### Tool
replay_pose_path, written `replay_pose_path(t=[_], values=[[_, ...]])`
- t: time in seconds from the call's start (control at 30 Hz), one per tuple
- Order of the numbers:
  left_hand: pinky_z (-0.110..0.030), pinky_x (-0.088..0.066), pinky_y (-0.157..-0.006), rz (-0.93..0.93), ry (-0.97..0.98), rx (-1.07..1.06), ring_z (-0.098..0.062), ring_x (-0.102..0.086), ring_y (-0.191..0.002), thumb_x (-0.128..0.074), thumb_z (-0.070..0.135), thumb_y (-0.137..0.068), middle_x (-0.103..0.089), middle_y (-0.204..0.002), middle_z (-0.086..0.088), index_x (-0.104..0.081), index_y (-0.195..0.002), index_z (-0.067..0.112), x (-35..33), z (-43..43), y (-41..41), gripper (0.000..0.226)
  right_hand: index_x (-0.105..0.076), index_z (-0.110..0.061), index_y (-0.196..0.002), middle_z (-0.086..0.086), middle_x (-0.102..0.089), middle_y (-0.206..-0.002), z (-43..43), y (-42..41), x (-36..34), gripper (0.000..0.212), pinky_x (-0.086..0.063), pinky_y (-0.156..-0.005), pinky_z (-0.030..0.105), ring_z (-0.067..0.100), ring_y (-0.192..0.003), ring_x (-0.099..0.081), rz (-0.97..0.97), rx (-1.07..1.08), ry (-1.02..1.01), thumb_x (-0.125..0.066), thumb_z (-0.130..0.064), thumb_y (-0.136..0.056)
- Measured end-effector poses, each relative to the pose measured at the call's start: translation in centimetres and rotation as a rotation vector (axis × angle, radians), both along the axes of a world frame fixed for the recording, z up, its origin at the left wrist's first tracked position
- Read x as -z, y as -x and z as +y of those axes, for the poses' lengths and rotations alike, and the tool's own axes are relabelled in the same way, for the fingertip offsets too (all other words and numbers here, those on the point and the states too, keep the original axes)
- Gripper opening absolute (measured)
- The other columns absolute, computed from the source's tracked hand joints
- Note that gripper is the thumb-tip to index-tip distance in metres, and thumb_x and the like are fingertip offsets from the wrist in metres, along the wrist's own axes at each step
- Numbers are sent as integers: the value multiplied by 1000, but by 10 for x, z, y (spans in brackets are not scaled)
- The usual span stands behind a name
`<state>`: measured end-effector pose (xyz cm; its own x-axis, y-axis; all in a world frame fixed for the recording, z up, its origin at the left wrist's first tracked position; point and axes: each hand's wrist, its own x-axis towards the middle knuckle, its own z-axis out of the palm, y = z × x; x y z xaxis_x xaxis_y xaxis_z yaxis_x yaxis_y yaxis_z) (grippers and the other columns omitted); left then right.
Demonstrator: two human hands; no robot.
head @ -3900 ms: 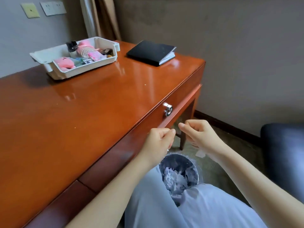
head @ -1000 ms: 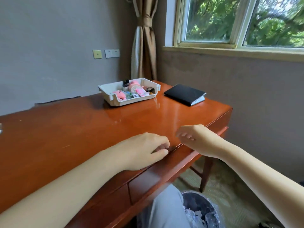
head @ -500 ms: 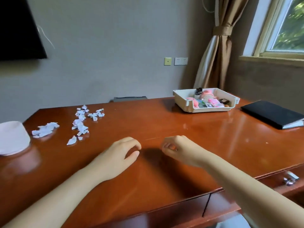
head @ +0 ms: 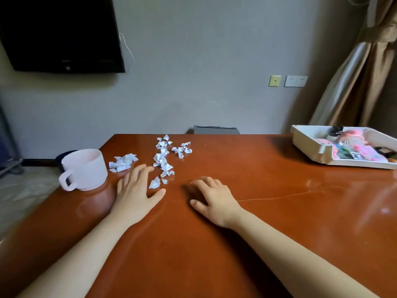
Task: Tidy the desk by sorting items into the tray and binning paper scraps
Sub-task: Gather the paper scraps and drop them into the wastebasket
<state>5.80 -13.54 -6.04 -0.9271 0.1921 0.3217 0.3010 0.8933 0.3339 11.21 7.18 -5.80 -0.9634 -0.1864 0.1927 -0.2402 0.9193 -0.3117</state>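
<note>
Several crumpled white paper scraps (head: 163,160) lie scattered on the far left part of the brown desk (head: 268,222), with a separate small heap of scraps (head: 122,162) to their left. My left hand (head: 137,190) rests flat on the desk, fingers spread, its fingertips just short of the scraps and holding nothing. My right hand (head: 212,198) sits on the desk to the right with fingers loosely curled under, empty. The white tray (head: 309,145) stands at the far right, filled with pink toys and small items.
A pale pink mug (head: 84,168) stands at the desk's left edge, close to my left hand. A black screen (head: 60,33) hangs on the wall above. A curtain (head: 361,82) hangs behind the tray. A thin thread (head: 275,197) lies on the desk right of my right hand.
The view has swung left from the bin and drawer side to the desk's left end. Both hands have moved forward toward the paper scraps, and the left hand has flattened out.
</note>
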Motion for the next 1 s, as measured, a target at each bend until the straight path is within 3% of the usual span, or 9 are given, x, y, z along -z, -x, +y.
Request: replay_pose_path(t=[0.4, 0.53, 0.67, 0.8, 1.0], values=[[-45, -4, -117, 22, 18, -188, -21, -3, -147, -28, 41, -98, -12, -159, -3, -23, -148, 23, 2, -2, 84, 53, -32, -25, -142, 2, -31, -150, -62, 88, 4, 60, -24, -112, 38, 22, -140, -23, 112, -108, 37, -48, -50, -89], [-46, -4, -118, 17, 42, -240, -23, -1, -148, -26, 41, -98, -10, -159, -5, -22, -148, 22, 3, -1, 101, 54, -33, -25, -142, 2, -28, -153, -67, 109, 6, 58, -19, -115, 39, 20, -143, -19, 83, -113, 42, -47, -47, -90], [-51, -7, -116, -15, 104, -302, -26, -1, -147, -25, 45, -98, -9, -160, -1, -24, -147, 28, 3, -1, 111, 52, -37, -25, -139, 0, -37, -148, -63, 123, 5, 48, -22, -113, 37, 20, -139, -26, 56, -96, 77, -45, -38, -93], [-54, -15, -113, -99, 100, -275, -25, -11, -146, -25, 48, -98, -17, -158, 0, -24, -147, 28, 3, 2, 119, 53, -46, -22, -134, 0, -49, -136, -58, 133, 5, 39, -30, -105, 35, 22, -127, -38, 56, -94, 92, -43, -23, -95], [-36, -29, -111, -56, -19, -14, -16, -36, -136, -35, 29, -99, -41, -147, 5, -40, -139, 22, 7, 3, 121, 40, -63, -17, -109, 0, -59, -114, -44, 151, 9, 36, -40, -92, 31, 22, -111, -47, 70, -69, 222, -39, -1, -88]])
